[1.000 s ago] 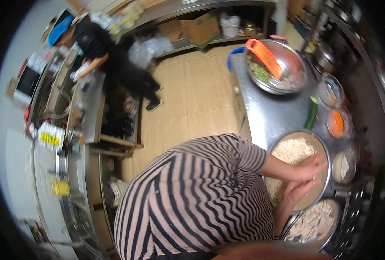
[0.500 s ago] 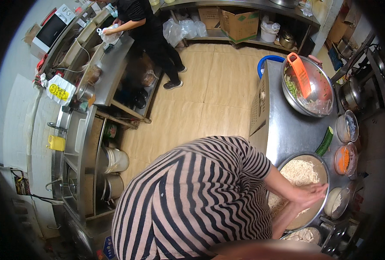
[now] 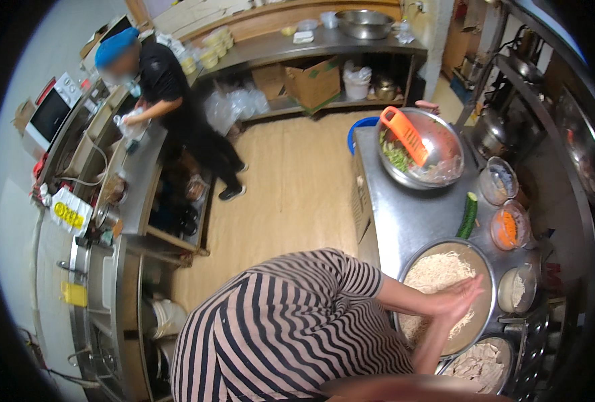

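Note:
Both of my hands are held close together above a wide round tray [image 3: 480,266] of pale, thin noodle-like shreds [image 3: 438,273]. My left hand [image 3: 459,295] is uppermost, its fingers stretched out toward the tray's far rim. Against it from below lies my right hand [image 3: 450,312], partly covered by the left one, its visible fingers also straight. Anything small between the palms is hidden. A cut cucumber [image 3: 467,216] lies on the steel counter [image 3: 404,214] just beyond the tray. At the tray's near side stands a bowl of pale, flat pieces [image 3: 478,368].
A big steel bowl [image 3: 392,175] holds chopped greens and an orange slotted grater [image 3: 404,136]. Along the right edge stand a bowl of orange shreds [image 3: 508,228] and a bowl of pale shreds [image 3: 516,289]. Across the aisle, a person in black [image 3: 170,94] handles a plastic bag.
My view has swung, so the counter and tray sit farther left and more of the far counter shows. My hands stay together over the tray, with the fingertips drawn back from its rim.

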Demonstrator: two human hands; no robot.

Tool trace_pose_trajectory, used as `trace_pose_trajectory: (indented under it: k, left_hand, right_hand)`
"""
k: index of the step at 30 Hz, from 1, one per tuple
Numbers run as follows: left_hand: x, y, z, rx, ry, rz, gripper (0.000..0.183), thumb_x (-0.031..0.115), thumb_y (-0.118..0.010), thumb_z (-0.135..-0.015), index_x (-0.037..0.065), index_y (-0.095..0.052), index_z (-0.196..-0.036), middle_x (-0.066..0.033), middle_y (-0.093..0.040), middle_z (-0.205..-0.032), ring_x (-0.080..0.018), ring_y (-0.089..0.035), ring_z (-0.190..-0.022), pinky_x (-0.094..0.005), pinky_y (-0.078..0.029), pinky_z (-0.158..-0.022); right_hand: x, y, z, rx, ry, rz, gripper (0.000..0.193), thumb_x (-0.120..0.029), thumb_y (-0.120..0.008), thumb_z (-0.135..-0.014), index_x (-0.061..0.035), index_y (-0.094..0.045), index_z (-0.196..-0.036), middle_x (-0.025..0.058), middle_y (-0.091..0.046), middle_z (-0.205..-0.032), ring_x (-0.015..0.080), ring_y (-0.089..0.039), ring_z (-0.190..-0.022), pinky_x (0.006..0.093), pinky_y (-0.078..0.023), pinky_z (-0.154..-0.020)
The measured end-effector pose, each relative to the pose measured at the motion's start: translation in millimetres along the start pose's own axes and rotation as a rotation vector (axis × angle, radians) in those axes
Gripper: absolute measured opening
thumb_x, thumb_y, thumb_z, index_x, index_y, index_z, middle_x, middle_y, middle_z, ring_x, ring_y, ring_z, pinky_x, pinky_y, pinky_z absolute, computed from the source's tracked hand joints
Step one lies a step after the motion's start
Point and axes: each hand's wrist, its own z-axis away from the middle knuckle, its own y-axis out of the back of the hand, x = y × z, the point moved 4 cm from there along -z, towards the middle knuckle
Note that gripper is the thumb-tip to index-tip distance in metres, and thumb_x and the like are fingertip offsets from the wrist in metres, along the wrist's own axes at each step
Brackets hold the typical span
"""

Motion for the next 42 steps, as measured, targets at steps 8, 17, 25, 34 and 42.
trace_pose_trajectory:
  k: [8, 17, 25, 34, 42]
  left_hand:
    - [-12, 38, -18, -0.107, -0.073, -0.697, 0.055, 0.04, -0.027, -0.098, -0.001, -0.03, -0.134, -0.0149, -0.029, -0.136, -0.0222, -0.023, -0.128, -0.0325, -0.019, -0.108]
    - [-7, 29, -29, -0.104, 0.118, -0.61, 0.058, 0.042, -0.027, -0.098, 0.0, -0.027, -0.137, -0.0169, -0.025, -0.141, -0.0253, -0.02, -0.133, -0.0328, -0.015, -0.111]
    - [9, 13, 4, -0.336, 0.026, -0.968, 0.06, 0.026, -0.053, -0.09, 0.003, -0.03, -0.141, -0.0182, -0.027, -0.146, -0.028, -0.025, -0.136, -0.0336, -0.022, -0.11]
    - [30, 50, -25, -0.183, 0.061, -1.111, 0.025, 0.006, -0.065, -0.072, 0.002, -0.066, -0.097, -0.0201, -0.062, -0.105, -0.0294, -0.06, -0.099, -0.0347, -0.045, -0.085]
    - [-2, 63, -32, -0.316, 0.212, -1.097, 0.026, 0.011, -0.06, -0.076, 0.003, -0.065, -0.101, -0.0193, -0.065, -0.097, -0.0301, -0.062, -0.093, -0.0351, -0.047, -0.082]
  right_hand:
    - [5, 17, -5, -0.137, 0.031, -0.012, 0.071, -0.056, -0.02, -0.095, -0.0051, -0.018, -0.145, 0.0149, -0.016, -0.15, 0.0303, -0.015, -0.139, 0.0407, -0.015, -0.113]
    - [3, 9, 5, -0.216, 0.041, -0.135, 0.072, -0.057, -0.025, -0.094, -0.0047, -0.022, -0.144, 0.0128, -0.021, -0.149, 0.0251, -0.021, -0.137, 0.0374, -0.017, -0.112]
    - [0, 64, -43, 0.113, -0.025, -0.101, 0.081, -0.065, -0.032, -0.089, -0.0038, -0.029, -0.141, 0.0155, -0.028, -0.144, 0.0283, -0.029, -0.132, 0.0434, -0.026, -0.108]
    - [23, 65, -27, -0.113, -0.242, -0.316, 0.045, -0.036, -0.049, -0.093, -0.0035, -0.046, -0.125, 0.0132, -0.052, -0.122, 0.0242, -0.054, -0.108, 0.0418, -0.046, -0.09]
    - [37, 91, -35, 0.001, -0.231, -0.089, 0.032, -0.009, -0.053, -0.091, 0.0003, -0.049, -0.121, 0.0141, -0.057, -0.114, 0.0233, -0.059, -0.098, 0.0389, -0.053, -0.081]
